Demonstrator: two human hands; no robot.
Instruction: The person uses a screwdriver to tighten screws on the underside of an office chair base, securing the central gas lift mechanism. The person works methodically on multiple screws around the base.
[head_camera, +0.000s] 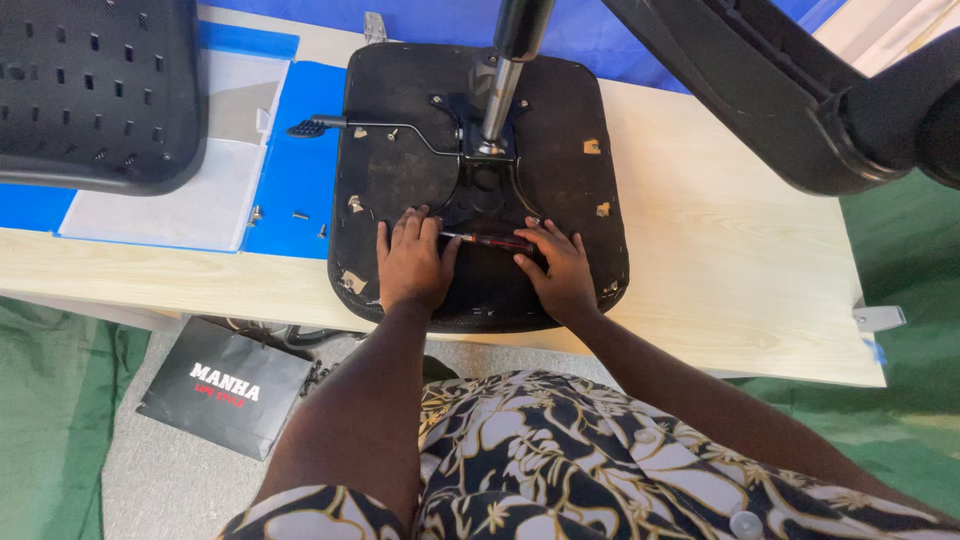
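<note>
Black and upturned, a chair seat (480, 180) lies at the frame's centre on a pale wood table (720, 260), its underside up, with a metal plate (488, 170) bolted on and a chrome column (508, 70) rising toward the top edge. A bent lever (375, 127) runs left from the plate. Both hands rest on the seat's near half. The left hand (412, 265) lies flat, fingers (405, 232) spread and released, with the thumb by the thin metal end of a screwdriver (490, 240). The right hand (560, 270) curls loosely over the tool's dark red handle; whether it truly grips, I cannot tell.

Judging by this, the step in hand is fastening the plate to the seat, and the next move calls for setting the tip square on a screw.

At left, loose screws (300, 215) lie on a blue sheet (300, 160) beside a clear plastic bag (175, 180); its contents do not show. A black backrest (95, 90) fills the upper left, and a black bag (225, 385) sits on the floor below.
</note>
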